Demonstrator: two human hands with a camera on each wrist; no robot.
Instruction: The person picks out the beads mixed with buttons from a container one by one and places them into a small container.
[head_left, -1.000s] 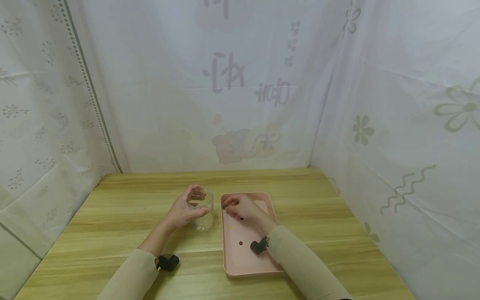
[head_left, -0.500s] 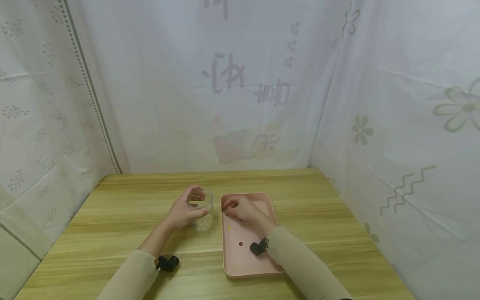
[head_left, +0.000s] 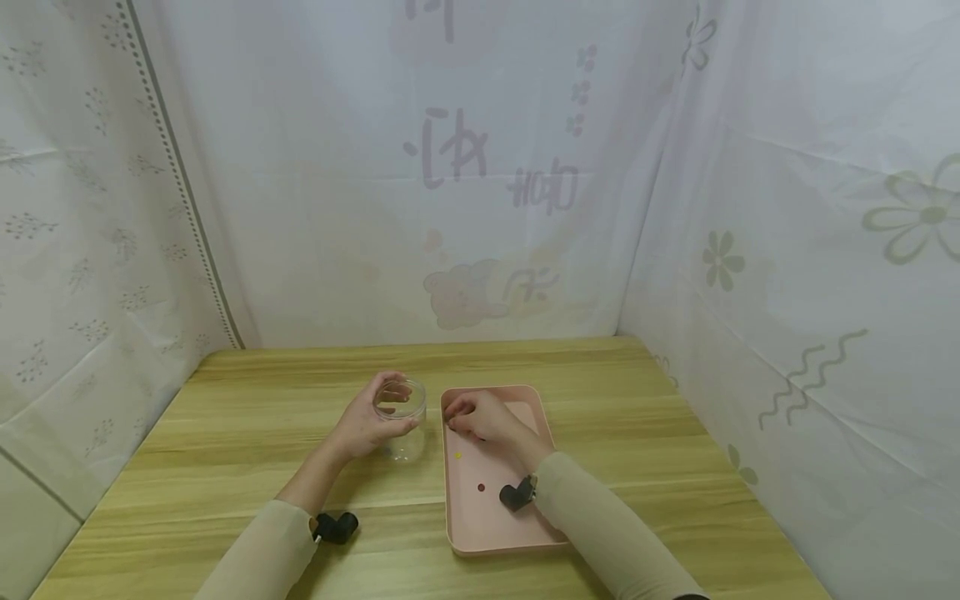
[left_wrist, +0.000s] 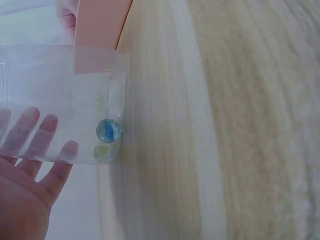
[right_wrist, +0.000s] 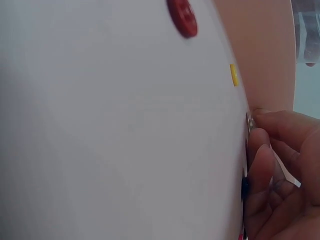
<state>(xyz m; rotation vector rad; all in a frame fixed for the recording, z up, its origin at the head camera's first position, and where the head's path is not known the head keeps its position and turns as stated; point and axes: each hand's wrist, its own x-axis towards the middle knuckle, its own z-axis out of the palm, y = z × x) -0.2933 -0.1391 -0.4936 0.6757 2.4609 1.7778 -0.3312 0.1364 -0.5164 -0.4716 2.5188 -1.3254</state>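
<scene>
My left hand [head_left: 367, 427] grips a clear jar [head_left: 407, 435] upright on the table, thumb and fingers around its upper part. Several small things lie at the jar's bottom, among them a glass marble [left_wrist: 108, 131] with a blue swirl and a yellow-green marble [left_wrist: 103, 153]. Inside the pink tray [head_left: 501, 535], my right hand [head_left: 487, 418] is down at the left wall. Its thumb and index finger pinch a small shiny thing [right_wrist: 251, 123], mostly hidden by the fingertips. A red button [right_wrist: 184, 18] and a thin yellow piece [right_wrist: 233, 75] lie in the tray near that hand.
A dark piece [right_wrist: 244, 188] lies by the right fingers, with a sliver of pink [right_wrist: 241, 237] below it. Black wrist cameras [head_left: 336, 527] sit on both wrists. The wooden table [head_left: 300, 375] ends at hanging white cloths [head_left: 337, 250].
The right fingers have shifted slightly at the tray's left wall and drawn a little closer together. My left hand and the jar stay where they were.
</scene>
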